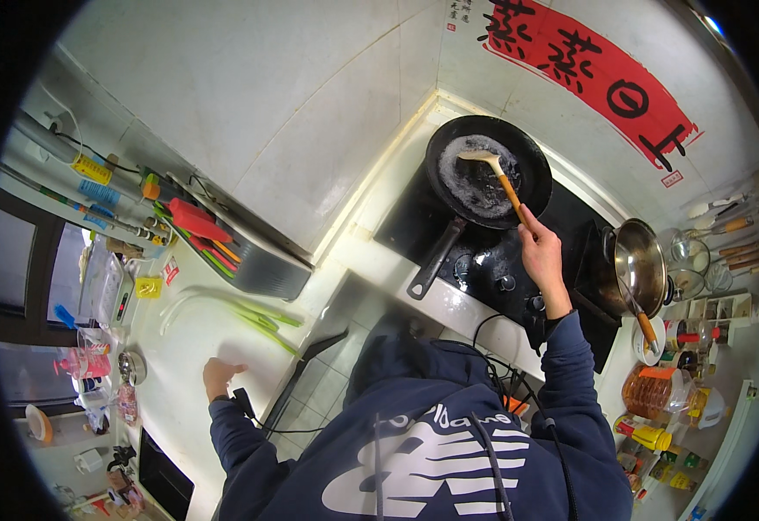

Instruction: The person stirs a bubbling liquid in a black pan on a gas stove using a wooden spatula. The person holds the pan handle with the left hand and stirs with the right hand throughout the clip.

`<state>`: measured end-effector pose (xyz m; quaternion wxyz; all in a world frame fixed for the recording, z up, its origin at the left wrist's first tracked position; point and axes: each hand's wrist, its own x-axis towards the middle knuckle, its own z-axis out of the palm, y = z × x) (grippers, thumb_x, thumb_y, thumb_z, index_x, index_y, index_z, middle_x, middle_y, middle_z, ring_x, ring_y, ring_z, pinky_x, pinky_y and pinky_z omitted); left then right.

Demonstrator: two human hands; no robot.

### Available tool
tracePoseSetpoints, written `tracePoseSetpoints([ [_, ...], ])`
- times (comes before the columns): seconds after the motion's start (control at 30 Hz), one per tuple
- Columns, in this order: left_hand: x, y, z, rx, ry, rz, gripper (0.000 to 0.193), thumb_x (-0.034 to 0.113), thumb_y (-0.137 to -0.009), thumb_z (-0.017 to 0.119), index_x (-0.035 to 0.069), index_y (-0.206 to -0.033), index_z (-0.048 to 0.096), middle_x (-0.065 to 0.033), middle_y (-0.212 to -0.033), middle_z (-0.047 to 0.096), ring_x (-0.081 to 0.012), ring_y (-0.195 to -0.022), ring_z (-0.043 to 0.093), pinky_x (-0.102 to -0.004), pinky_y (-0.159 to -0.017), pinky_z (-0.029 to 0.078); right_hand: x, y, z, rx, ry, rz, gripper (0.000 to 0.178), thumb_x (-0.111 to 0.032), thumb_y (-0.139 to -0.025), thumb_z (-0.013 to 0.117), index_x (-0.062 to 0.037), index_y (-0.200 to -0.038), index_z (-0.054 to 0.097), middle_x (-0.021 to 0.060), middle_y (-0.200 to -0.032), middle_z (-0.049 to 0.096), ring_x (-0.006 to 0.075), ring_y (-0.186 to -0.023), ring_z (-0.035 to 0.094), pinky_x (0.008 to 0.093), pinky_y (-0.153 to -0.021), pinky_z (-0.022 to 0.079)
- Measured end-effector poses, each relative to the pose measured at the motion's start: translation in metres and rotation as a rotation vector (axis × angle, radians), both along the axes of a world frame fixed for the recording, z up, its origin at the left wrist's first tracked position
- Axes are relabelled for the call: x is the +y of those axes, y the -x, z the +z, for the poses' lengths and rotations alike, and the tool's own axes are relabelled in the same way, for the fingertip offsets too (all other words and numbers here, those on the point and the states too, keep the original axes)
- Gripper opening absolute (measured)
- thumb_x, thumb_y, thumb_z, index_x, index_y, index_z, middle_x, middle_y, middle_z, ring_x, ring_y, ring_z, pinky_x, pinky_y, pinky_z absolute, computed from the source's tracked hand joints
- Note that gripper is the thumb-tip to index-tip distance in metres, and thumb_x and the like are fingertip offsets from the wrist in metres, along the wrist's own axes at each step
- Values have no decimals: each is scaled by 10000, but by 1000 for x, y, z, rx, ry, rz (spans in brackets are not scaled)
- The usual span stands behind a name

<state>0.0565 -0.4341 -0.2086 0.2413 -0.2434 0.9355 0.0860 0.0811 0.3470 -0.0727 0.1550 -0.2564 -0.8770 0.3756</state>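
Spatula [505, 184] gripped by right hand [541, 253], forearm [568, 356] extended forward; left hand [222, 378] loosely spread, empty, at counter [180, 356]

The right hand [542, 259] holds a spatula [507, 188] in a pan [532, 161]; the left hand [220, 377] is near green stalks [262, 321].

Bright, even, cool indoor light with soft shadows. A small glare shows at the far two o'clock rim; paler light fills the window [65, 267] at nine o'clock. White reflections glint on the black cooktop [492, 260] and steel pot [641, 247] toward three o'clock. Wide-angle distortion curves the red banner [601, 65] at two o'clock; corners fall black.
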Motion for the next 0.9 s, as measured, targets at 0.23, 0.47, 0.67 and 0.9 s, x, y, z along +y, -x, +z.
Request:
tracePoseSetpoints([
  [0.23, 5, 2, 5, -9, 0, 19, 609, 397, -653, 1033, -96, -844, 732, -187, -797, 774, -304, -654, 766, -414, -561, 632, -5, -31, 8, -81, 51, 25, 445, -146, -1051, 665, -173, -1496, 676, 19, -785, 606, 90, -734, 521, 283, -713, 489],
  [0.47, 5, 3, 4, 0, -14, 14, 600, 397, -651, 1016, -86, -835, 711, -186, -741, 747, -312, -628, 750, -434, -579, 617, -4, -83, 34, -131, 79, 30, 444, -132, -1033, 665, -169, -1475, 691, 63, -694, 536, 93, -649, 488, 299, -647, 472],
  [0.67, 8, 0, 8, 45, -14, -8, 563, 424, -666, 994, -64, -745, 725, -192, -691, 734, -322, -603, 741, -441, -586, 599, 3, -109, 55, -165, 54, 7, 436, -128, -1035, 669, -150, -1470, 695, 12, -689, 485, 76, -649, 453, 280, -620, 432],
  [0.9, 2, 5, 2, -25, -19, 28, 615, 357, -649, 1034, -129, -878, 736, -212, -833, 780, -315, -661, 766, -424, -534, 631, -3, -91, 25, -40, 73, 17, 440, -138, -1046, 665, -150, -1486, 685, 5, -704, 503, 75, -649, 462, 280, -621, 441],
])
